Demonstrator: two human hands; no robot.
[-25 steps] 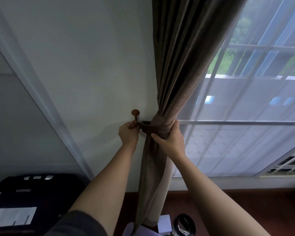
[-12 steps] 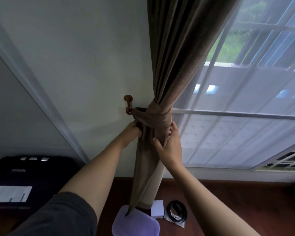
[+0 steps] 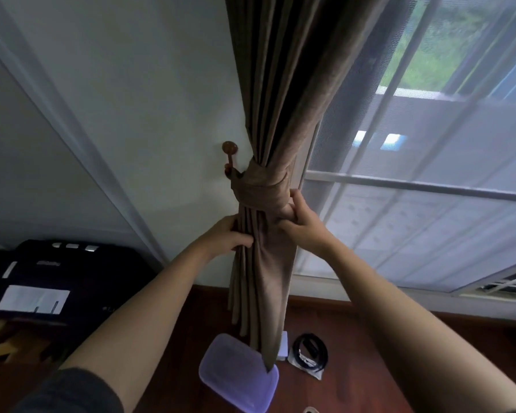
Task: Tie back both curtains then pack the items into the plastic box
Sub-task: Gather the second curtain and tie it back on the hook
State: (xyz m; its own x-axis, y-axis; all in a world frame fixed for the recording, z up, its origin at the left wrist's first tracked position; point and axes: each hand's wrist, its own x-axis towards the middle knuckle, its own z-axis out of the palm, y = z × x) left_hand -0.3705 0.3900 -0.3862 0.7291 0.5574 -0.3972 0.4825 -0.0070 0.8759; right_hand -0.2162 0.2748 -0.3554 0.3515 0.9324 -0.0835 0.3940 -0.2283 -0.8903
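The brown pleated fabric curtain (image 3: 280,99) is gathered beside the window (image 3: 429,210), its matching fabric band (image 3: 262,190) caught on the round wooden wall hook (image 3: 230,148); the left grip (image 3: 228,234) clamps the folds below the band, the right grip (image 3: 303,223) pinches fabric beside it; this tie looks nearly done; packing seems unstarted; the lilac plastic box (image 3: 233,380) lies on the near floor (image 3: 370,362), partly behind the curtain's tail; the second curtain is unseen.
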